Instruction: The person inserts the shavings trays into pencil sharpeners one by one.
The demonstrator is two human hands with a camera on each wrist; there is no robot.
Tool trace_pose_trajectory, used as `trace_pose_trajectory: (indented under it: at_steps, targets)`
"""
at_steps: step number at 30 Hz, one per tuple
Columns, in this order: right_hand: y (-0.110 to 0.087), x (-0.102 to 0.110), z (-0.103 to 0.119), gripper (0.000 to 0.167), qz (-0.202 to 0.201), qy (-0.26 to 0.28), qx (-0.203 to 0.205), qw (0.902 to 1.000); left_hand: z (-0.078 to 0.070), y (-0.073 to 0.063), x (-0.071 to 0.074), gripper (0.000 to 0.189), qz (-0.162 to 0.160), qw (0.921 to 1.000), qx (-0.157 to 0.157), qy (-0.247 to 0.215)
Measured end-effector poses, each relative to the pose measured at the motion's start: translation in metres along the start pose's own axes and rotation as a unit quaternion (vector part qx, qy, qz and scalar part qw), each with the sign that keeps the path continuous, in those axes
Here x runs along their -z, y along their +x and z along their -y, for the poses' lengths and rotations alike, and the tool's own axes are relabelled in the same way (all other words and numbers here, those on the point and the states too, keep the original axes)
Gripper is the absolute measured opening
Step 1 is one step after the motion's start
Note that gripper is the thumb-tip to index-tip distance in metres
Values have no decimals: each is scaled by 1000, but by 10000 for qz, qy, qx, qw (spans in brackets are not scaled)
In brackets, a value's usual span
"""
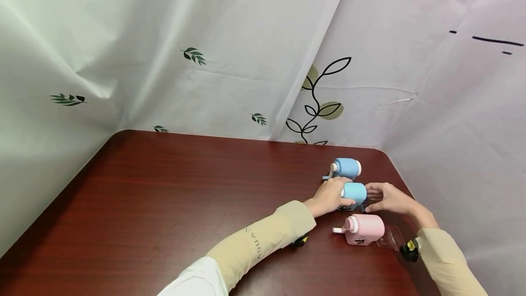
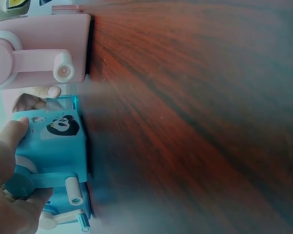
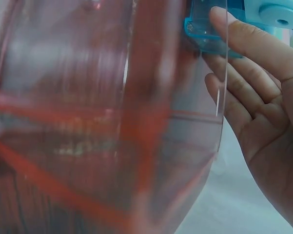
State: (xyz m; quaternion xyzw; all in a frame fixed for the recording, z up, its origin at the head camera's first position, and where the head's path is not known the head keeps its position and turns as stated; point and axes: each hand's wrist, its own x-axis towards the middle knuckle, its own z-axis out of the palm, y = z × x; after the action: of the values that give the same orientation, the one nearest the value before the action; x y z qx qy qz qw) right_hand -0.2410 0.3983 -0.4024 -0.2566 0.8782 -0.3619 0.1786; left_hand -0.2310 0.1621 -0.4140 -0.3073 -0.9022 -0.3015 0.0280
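A light blue hand-crank pencil sharpener point(image 1: 355, 192) with a cartoon sticker stands on the table. From its left side my left hand point(image 1: 332, 195) grips its body, with the thumb on the sticker side in the left wrist view. At its right end a clear drawer point(image 3: 205, 34) with a bright blue rim sticks out. The thumb of my right hand point(image 3: 263, 92) lies in front of this drawer and the fingers reach behind it, so the drawer sits between them. A pink sharpener point(image 1: 365, 229) stands nearer; its clear drawer point(image 1: 390, 237) is out at the right.
A darker blue sharpener point(image 1: 347, 168) with a white crank stands just behind the light blue one. The brown wooden table point(image 1: 164, 214) stretches to the left. White patterned cloth point(image 1: 230, 58) hangs behind and at the right, close to the table's right edge.
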Motion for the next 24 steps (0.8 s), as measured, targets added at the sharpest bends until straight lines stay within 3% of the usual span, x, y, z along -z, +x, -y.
trace_pose_trajectory:
  at_steps: [9, 24]
  targets:
    - [5, -2, 1, 60, 119, 220, 63, 9997, -1, 0, 1, 55, 29, 10000, 21, -7]
    - [7, -3, 3, 65, 132, 152, 105, 9997, -1, 1, 0, 56, -11, 10000, 59, 34]
